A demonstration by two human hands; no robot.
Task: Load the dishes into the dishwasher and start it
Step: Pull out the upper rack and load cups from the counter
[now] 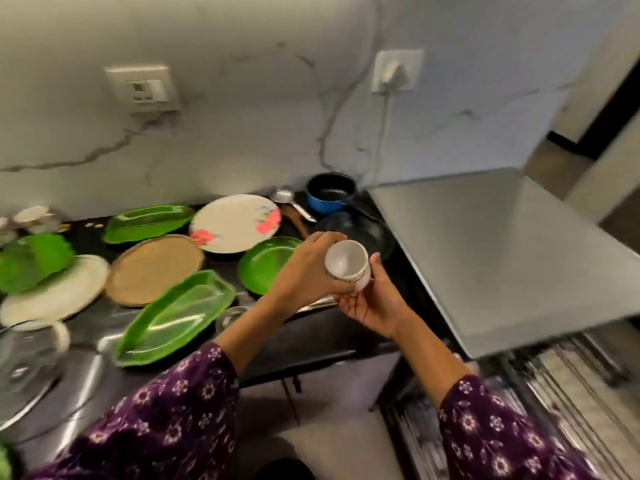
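Item: white cup (347,265), tilted, mouth toward camera, above near counter edge, just left of dishwasher (502,258).
Gripped by left hand (304,271), fingers curled round body; cradled from below by right hand (374,306), fingers curled at base, thumb up beside rim.
On dark counter (311,334), left: round green plate (266,265), near leaf-shaped green tray (173,317), far leaf-shaped green tray (149,221), floral plate (235,223), woven mat (156,268).
Far: blue pot (329,195).
Lower right: dishwasher rack (561,393), blurred.

The single head-worn camera looks forward and down, close over the counter (311,339) and dishwasher (502,254), facing the wall (242,133).
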